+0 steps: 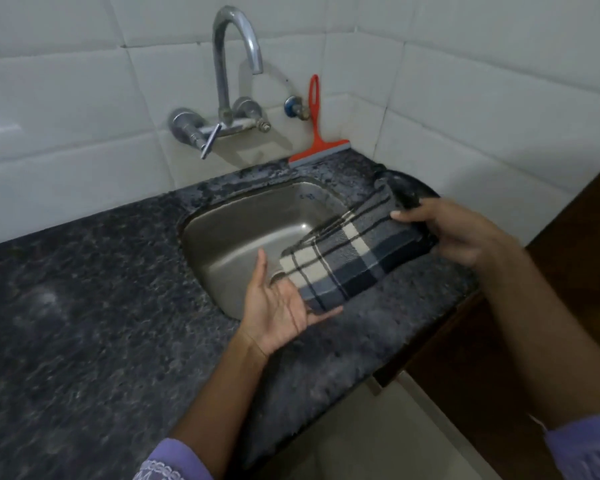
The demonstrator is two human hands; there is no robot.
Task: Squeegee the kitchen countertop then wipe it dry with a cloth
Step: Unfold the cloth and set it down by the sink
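Left hand (279, 308) flat under cloth (343, 251), right hand (465, 233) pinching it; squeegee (317, 133) parked, wiping countertop (84, 289) likely next.

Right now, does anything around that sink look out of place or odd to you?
Nothing is spilled or broken. The red squeegee stands propped against the wall tiles behind the sink, which looks deliberate. The checked cloth is held over the sink, the right hand gripping one end, the left hand open under the other.

I see two bare forearms ending in lilac fabric sleeves (582, 448) — the left cuff (160, 471) edged with white lace trim; nothing on wrists.
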